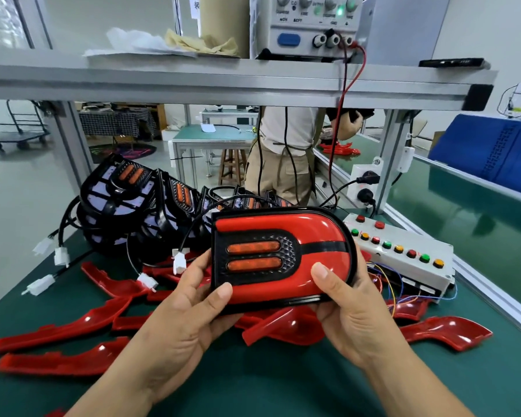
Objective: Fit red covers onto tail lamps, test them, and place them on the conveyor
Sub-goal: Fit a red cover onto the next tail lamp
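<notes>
I hold a tail lamp (283, 254) above the green bench, a red cover fitted on its black housing, two amber lenses at its left. My left hand (190, 311) grips its lower left corner, thumb on the red face. My right hand (343, 308) grips its lower right edge, thumb on the cover. A black cable with a white plug (179, 261) hangs from the lamp's left side. Several bare black lamps (127, 188) are stacked behind. Loose red covers (73, 326) lie across the bench.
A white test box (403, 257) with red, green and yellow buttons sits right of the lamp. The green conveyor (469, 212) runs along the right. A power supply (313, 25) stands on the overhead shelf. Another person (286, 152) stands beyond the bench.
</notes>
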Demonstrator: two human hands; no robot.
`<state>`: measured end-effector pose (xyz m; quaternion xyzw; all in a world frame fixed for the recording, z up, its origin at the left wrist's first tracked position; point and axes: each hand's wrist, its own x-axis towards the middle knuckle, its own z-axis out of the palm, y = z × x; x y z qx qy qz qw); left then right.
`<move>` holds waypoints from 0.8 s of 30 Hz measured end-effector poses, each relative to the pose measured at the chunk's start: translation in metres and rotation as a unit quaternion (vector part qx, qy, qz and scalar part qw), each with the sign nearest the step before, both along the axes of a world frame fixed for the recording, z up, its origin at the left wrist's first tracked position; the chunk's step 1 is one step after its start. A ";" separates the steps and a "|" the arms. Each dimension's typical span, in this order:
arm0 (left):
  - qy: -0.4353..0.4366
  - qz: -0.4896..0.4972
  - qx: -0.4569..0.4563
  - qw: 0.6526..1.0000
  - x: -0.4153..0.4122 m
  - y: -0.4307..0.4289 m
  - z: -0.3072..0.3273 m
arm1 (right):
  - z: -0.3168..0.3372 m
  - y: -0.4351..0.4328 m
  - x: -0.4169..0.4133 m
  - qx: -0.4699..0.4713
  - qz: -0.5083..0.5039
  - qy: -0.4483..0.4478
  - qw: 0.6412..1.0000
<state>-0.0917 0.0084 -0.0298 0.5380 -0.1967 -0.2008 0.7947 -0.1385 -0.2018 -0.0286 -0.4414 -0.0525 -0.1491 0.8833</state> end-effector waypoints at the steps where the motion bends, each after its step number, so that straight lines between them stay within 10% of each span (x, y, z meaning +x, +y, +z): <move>1: 0.007 -0.007 -0.011 1.000 0.000 0.001 0.000 | 0.000 -0.001 0.000 -0.001 0.004 0.006 1.000; 24: -0.042 -0.042 0.020 0.998 0.000 0.006 0.003 | 0.004 0.008 -0.005 0.007 0.047 0.030 0.998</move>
